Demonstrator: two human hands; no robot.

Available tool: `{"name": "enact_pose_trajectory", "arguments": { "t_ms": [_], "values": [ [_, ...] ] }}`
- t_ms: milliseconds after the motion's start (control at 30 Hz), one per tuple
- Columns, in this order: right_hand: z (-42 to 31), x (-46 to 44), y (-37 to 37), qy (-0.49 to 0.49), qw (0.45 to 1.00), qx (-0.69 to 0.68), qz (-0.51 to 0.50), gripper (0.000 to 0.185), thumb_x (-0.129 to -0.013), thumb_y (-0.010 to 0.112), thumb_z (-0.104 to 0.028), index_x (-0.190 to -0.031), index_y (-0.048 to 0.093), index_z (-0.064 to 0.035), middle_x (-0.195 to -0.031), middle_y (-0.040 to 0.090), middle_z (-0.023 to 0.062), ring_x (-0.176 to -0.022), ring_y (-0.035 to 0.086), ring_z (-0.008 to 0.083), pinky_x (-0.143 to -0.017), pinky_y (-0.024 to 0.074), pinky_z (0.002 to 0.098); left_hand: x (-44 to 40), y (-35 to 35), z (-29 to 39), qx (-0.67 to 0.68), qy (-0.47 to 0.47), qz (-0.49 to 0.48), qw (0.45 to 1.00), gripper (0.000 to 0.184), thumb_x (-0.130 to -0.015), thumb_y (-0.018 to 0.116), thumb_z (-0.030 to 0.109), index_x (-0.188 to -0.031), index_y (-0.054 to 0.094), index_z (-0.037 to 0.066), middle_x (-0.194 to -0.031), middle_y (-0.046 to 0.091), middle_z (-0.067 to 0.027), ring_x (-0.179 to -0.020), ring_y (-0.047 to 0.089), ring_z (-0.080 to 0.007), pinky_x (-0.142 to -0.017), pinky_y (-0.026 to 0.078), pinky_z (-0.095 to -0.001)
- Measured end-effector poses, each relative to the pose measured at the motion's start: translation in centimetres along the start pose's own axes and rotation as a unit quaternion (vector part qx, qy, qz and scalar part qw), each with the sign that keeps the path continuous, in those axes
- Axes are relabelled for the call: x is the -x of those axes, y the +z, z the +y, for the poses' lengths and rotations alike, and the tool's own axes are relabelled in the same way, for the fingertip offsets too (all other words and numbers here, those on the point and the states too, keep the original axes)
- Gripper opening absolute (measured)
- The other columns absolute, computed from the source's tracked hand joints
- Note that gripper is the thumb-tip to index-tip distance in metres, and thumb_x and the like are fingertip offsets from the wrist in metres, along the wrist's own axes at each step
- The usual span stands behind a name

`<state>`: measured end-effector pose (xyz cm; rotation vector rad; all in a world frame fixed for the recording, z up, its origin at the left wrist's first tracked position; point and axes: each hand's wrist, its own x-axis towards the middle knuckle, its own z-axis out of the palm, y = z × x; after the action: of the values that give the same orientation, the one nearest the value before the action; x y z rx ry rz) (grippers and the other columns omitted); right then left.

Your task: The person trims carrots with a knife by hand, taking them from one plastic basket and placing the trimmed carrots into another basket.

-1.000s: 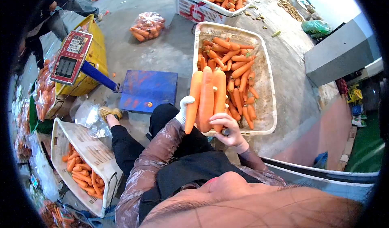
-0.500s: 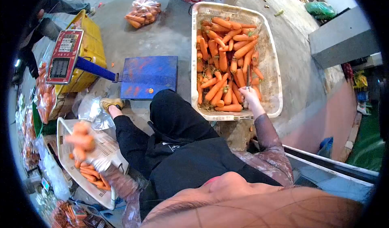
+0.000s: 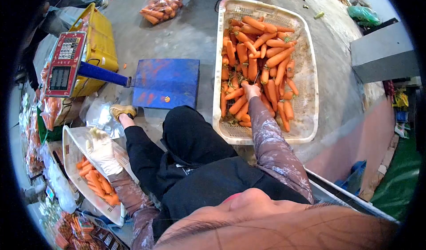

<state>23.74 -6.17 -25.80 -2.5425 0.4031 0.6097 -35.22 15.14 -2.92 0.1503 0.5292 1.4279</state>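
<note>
My left hand [image 3: 104, 153], in a whitish glove, hangs over the inner side of a white plastic crate [image 3: 70, 161] at lower left. Its fingers are stretched out and hold nothing. Carrots [image 3: 98, 182] lie in that crate beside the hand. My right hand [image 3: 251, 90], bare, is closed around a thin knife [image 3: 257, 77], whose narrow dark blade points up among the carrots. It reaches into a large white crate [image 3: 312, 90], above a heap of carrots [image 3: 278, 57], some with green stubs at the top. The knife's handle is mostly hidden by the fingers.
A blue platform scale [image 3: 166, 82] with a red display [image 3: 65, 64] stands ahead of my legs. Behind the display is a yellow crate [image 3: 100, 37]. A clear bag of carrots [image 3: 161, 6] lies on the floor. A grey block [image 3: 384, 50] stands at right. Another person's legs [image 3: 57, 21] show at upper left.
The carrots that were in my left hand are gone from it, and its fingers have opened over the left crate. My right hand has moved left and forward over the carrot heap with the knife.
</note>
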Motion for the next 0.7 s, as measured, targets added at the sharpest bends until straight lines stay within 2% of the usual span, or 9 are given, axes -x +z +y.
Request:
{"name": "enact_pose_trajectory", "arguments": {
  "t_ms": [67, 133, 200, 267, 300, 400, 467, 600, 700],
  "values": [
    [1.1, -1.4, 1.1, 0.011, 0.998, -0.025, -0.05, 0.076, -0.068, 0.078, -0.035, -0.123, 0.046, 0.0069, -0.113, 0.058, 0.0192, -0.1, 0.058, 0.028, -0.086, 0.0469, 0.0377, 0.1, 0.8, -2.2, -0.055, -0.134, -0.174, 0.974, 0.044, -0.089, 0.048, 0.026, -0.118, 0.053, -0.006, -0.117, 0.059, -0.0197, -0.098, 0.056, -0.0269, -0.088, 0.045, -0.0396],
    [2.0, -3.0, 1.7, 0.027, 0.986, -0.082, -0.146, 0.09, -0.063, 0.082, -0.033, -0.13, 0.038, 0.0084, -0.126, 0.052, 0.0225, -0.117, 0.052, 0.0315, -0.099, 0.0426, 0.0391, 0.1, 2.1, -4.9, -0.045, -0.167, -0.179, 0.969, 0.041, -0.09, 0.047, 0.026, -0.115, 0.056, -0.005, -0.111, 0.061, -0.0185, -0.095, 0.057, -0.0257, -0.086, 0.045, -0.0385],
    [2.9, -0.8, 0.5, 0.014, 0.993, -0.052, -0.104, 0.083, -0.061, 0.083, -0.031, -0.124, 0.045, 0.0082, -0.119, 0.056, 0.0234, -0.112, 0.056, 0.0314, -0.094, 0.0464, 0.0378, 0.4, 3.7, -7.8, -0.069, -0.202, -0.178, 0.96, 0.039, -0.09, 0.048, 0.025, -0.114, 0.057, -0.004, -0.107, 0.062, -0.017, -0.089, 0.056, -0.0241, -0.082, 0.046, -0.0363],
    [4.5, -1.3, 0.9, -0.042, 0.985, -0.055, -0.156, 0.068, -0.064, 0.081, -0.027, -0.113, 0.052, 0.0088, -0.098, 0.064, 0.0209, -0.093, 0.064, 0.0305, -0.08, 0.0516, 0.037, 1.6, 6.9, -11.5, -0.088, -0.235, -0.153, 0.956, 0.035, -0.09, 0.049, 0.024, -0.111, 0.058, -0.003, -0.102, 0.063, -0.0149, -0.083, 0.056, -0.0225, -0.077, 0.046, -0.034],
    [3.8, 1.3, -1.1, 0.0, 0.977, -0.126, -0.17, 0.044, -0.067, 0.077, -0.02, -0.097, 0.057, 0.005, -0.073, 0.061, 0.0144, -0.063, 0.062, 0.0252, -0.057, 0.0494, 0.036, 2.3, 8.6, -13.3, -0.112, -0.252, -0.132, 0.952, 0.033, -0.09, 0.05, 0.024, -0.108, 0.059, -0.002, -0.098, 0.062, -0.0136, -0.082, 0.056, -0.0215, -0.075, 0.046, -0.033],
    [4.1, 3.1, -5.3, 0.012, 0.926, -0.234, -0.294, 0.029, -0.072, 0.073, -0.01, -0.09, 0.052, -0.0031, -0.069, 0.055, 0.0071, -0.055, 0.053, 0.0181, -0.044, 0.0409, 0.0351, 3.5, 11.6, -18.9, -0.168, -0.324, -0.172, 0.915, 0.031, -0.089, 0.052, 0.025, -0.106, 0.058, 0.0, -0.098, 0.06, -0.0101, -0.077, 0.053, -0.0173, -0.074, 0.046, -0.0302],
    [3.8, 5.3, -8.2, -0.062, 0.927, -0.23, -0.288, 0.026, -0.069, 0.072, -0.008, -0.08, 0.049, -0.0065, -0.061, 0.05, 0.0044, -0.043, 0.045, 0.0146, -0.038, 0.032, 0.0297, 4.9, 13.5, -22.8, -0.227, -0.371, -0.204, 0.877, 0.026, -0.088, 0.054, 0.023, -0.102, 0.06, 0.002, -0.097, 0.061, -0.0095, -0.079, 0.054, -0.0164, -0.074, 0.047, -0.0304],
    [1.4, 14.0, -17.2, -0.255, 0.887, -0.29, -0.252, 0.035, -0.064, 0.074, 0.0, -0.089, 0.049, -0.0051, -0.07, 0.054, 0.0023, -0.051, 0.051, 0.0121, -0.046, 0.0415, 0.0269, 9.3, 15.5, -30.7, -0.285, -0.463, -0.318, 0.777, 0.034, -0.086, 0.059, 0.027, -0.107, 0.059, 0.0, -0.103, 0.061, -0.0112, -0.093, 0.057, -0.0177, -0.083, 0.046, -0.0299],
    [0.9, 17.9, -21.4, -0.437, 0.829, -0.309, -0.163, 0.036, -0.062, 0.075, -0.001, -0.092, 0.054, -0.0016, -0.091, 0.057, 0.0063, -0.083, 0.057, 0.0139, -0.075, 0.0465, 0.0272, 12.4, 14.7, -37.1, -0.496, -0.302, -0.477, 0.66, 0.059, -0.087, 0.059, 0.038, -0.126, 0.046, -0.004, -0.122, 0.053, -0.0144, -0.115, 0.049, -0.0194, -0.097, 0.039, -0.0317]
  ]
}}
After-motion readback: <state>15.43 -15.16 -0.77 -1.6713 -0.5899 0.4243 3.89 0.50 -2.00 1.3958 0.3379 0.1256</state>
